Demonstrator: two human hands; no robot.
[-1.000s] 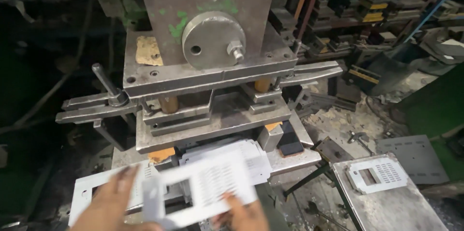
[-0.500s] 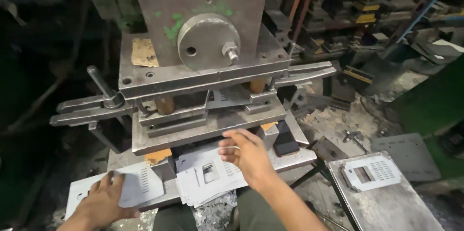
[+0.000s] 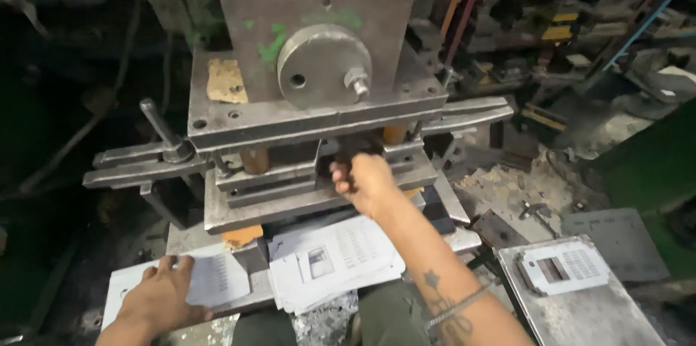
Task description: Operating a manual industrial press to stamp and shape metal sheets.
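Observation:
My right hand (image 3: 366,183) reaches into the gap of the steel press die (image 3: 312,172), fingers curled at the die opening; whether it holds anything there I cannot tell. My left hand (image 3: 163,295) lies flat on a white perforated sheet-metal plate (image 3: 210,281) at the lower left of the press bed. Between my arms sits a stack of white punched plates (image 3: 333,259) with a square cut-out and rows of small holes. Above the die stands the grey press ram (image 3: 322,63) with a round disc and bolt.
A metal side table (image 3: 580,310) at lower right carries a small pile of punched white plates (image 3: 562,268). A lever handle (image 3: 163,132) sticks up at the left of the die. Scrap metal and shelves of parts fill the floor and back right.
My right hand has moved up from the stack of plates into the die gap. My left hand has pressed its plate flat at the lower left.

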